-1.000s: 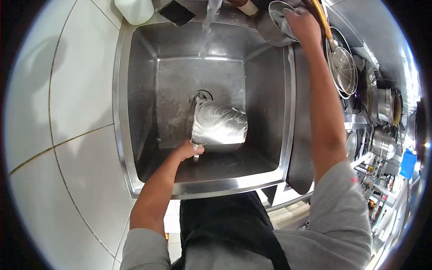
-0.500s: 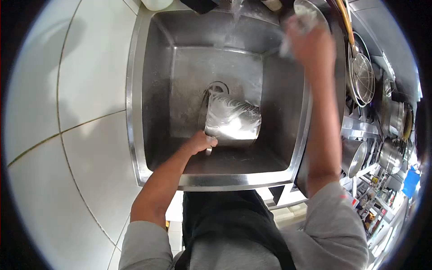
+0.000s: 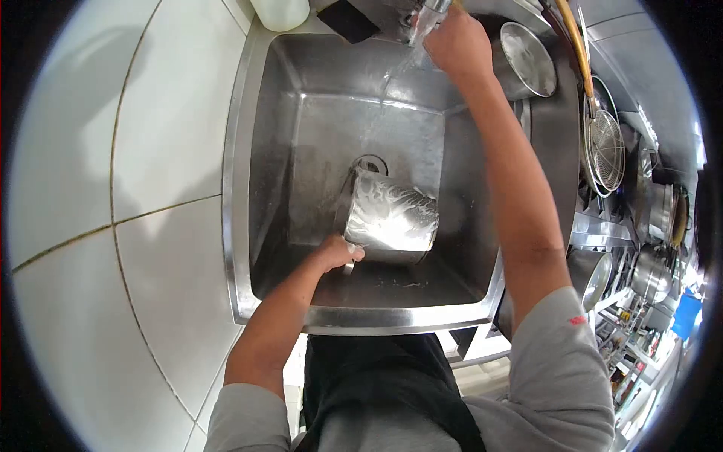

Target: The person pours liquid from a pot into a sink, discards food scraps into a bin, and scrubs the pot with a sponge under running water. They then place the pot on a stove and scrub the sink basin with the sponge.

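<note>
A metal pot (image 3: 393, 215) lies on its side in the sink, streaked with white suds. At its near left end, my left hand (image 3: 331, 254) is closed on the pot by its rim or handle. My right hand (image 3: 461, 47) is up at the faucet (image 3: 435, 6), right beside the running water (image 3: 392, 75). Its fingertips are hidden behind the spout and the stream, so I cannot tell how they are set. The stainless steel sink (image 3: 376, 320) surrounds the pot, with the drain (image 3: 374, 160) just beyond it.
A metal bowl (image 3: 527, 60) with whitish contents stands right of the faucet. On the back ledge are a black pad (image 3: 348, 20) and a white container (image 3: 282, 11). Mesh strainers (image 3: 605, 151) hang at the right; a metal pot (image 3: 590, 273) stands below them. White tiles (image 3: 173, 98) line the left.
My right hand has moved left from over the bowl to the faucet. The left hand keeps hold of the pot, and the view has shifted slightly.
</note>
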Available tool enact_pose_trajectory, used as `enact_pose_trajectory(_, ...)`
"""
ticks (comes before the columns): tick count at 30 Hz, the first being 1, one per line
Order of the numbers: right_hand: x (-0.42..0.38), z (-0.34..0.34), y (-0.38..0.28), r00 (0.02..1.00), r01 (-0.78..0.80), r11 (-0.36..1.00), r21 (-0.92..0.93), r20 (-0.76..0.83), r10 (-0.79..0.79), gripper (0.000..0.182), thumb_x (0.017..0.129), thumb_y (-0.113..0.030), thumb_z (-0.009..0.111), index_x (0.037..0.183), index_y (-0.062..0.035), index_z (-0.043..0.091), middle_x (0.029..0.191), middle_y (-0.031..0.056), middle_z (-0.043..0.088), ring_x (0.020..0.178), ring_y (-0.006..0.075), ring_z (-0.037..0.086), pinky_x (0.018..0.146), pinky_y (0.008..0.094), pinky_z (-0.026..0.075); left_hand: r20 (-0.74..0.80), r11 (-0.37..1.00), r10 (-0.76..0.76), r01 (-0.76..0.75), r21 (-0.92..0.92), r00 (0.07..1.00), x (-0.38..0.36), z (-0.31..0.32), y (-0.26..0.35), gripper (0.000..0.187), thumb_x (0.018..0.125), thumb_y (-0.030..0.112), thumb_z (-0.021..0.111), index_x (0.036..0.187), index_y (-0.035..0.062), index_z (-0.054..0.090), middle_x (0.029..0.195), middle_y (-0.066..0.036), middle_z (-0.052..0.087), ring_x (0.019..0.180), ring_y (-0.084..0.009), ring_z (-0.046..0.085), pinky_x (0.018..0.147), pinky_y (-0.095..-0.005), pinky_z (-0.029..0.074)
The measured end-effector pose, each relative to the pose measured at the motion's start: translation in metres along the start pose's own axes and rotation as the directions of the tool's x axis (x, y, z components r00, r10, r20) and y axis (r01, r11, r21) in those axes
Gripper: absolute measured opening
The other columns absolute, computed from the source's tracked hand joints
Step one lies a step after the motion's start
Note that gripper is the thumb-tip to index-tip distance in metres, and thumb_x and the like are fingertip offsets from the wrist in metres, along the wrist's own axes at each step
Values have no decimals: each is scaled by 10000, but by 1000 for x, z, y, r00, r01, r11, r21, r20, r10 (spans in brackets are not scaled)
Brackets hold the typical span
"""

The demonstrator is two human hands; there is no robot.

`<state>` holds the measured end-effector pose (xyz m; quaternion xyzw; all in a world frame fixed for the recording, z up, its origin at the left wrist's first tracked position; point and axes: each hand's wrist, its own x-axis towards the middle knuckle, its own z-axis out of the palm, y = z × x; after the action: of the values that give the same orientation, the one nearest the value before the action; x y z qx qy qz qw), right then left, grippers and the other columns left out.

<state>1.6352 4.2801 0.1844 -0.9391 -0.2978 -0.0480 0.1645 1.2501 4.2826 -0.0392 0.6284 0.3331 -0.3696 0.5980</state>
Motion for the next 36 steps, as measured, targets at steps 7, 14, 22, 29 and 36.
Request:
enact_pose_trajectory(7, -25, 24, 22, 992, 14, 988, 156, -126, 5, 357, 865, -394, 727, 1088, -118, 764, 960, 196, 749, 949, 376, 718, 853, 457, 564, 37, 999, 39, -39, 1, 999, 23, 5, -23, 352, 735, 286, 812, 932, -2, 765, 870, -101, 746, 797, -220, 682, 724, -372, 523)
enact_pose_trajectory(14, -291, 125, 9, 968, 27, 954, 297, 229, -99, 510, 909, -465, 724, 1143, -12, 705, 1207, 282, 653, 1110, 504, 621, 927, 582, 506, 12, 997, 69, -68, -38, 998, 1, 1, -2, 384, 767, 255, 777, 1039, -13, 737, 915, -139, 736, 822, -236, 682, 741, -392, 523)
enact_pose_trajectory(22, -208, 239, 16, 724, -77, 994, 82, 690, -1, 441, 993, -399, 504, 1103, -43, 739, 1097, 242, 688, 1057, 440, 630, 938, 536, 501, 11, 998, -26, 25, 52, 1000, 30, 6, -30, 401, 749, 258, 796, 1042, -7, 727, 946, -113, 717, 875, -215, 659, 809, -395, 532)
enact_pose_trajectory(29, -311, 139, 85, 932, -203, 962, 185, 337, 132, 358, 930, -287, 610, 1135, -3, 681, 1113, 240, 692, 1036, 389, 676, 941, 509, 522, -1, 990, -38, 37, 138, 999, 22, 7, -16, 434, 767, 279, 806, 1082, -11, 737, 1002, -107, 755, 917, -219, 691, 818, -385, 534)
enact_pose_trajectory(36, -209, 288, 110, 589, -62, 990, 123, 806, -63, 451, 976, -336, 520, 1253, -15, 672, 1287, 220, 667, 1137, 407, 663, 1007, 491, 511, 48, 985, 97, -103, 138, 994, 28, 5, -30, 490, 756, 350, 803, 1029, -52, 744, 989, -170, 757, 866, -237, 685, 786, -384, 539)
